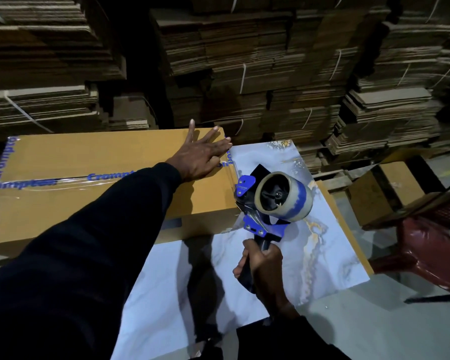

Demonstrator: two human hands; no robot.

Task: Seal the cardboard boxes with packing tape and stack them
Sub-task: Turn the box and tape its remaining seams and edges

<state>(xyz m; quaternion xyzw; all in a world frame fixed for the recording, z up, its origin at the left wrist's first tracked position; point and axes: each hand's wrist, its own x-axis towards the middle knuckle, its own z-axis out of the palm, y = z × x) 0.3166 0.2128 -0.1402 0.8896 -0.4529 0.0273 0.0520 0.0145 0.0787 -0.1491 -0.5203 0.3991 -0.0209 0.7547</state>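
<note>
A long brown cardboard box lies on a marble-patterned table. Clear tape printed with blue lettering runs along its top seam and over its ends. My left hand presses flat, fingers spread, on the box's top near its right end. My right hand grips the handle of a blue tape dispenser, which carries a roll of clear and blue tape. The dispenser's head sits against the box's right end, at the upper edge, with tape stretched from it onto the box.
Tall stacks of flattened cardboard bundled with white string fill the background. A dark red plastic chair stands at the right, close to the table. Another brown box sits on the floor beyond the table's right edge.
</note>
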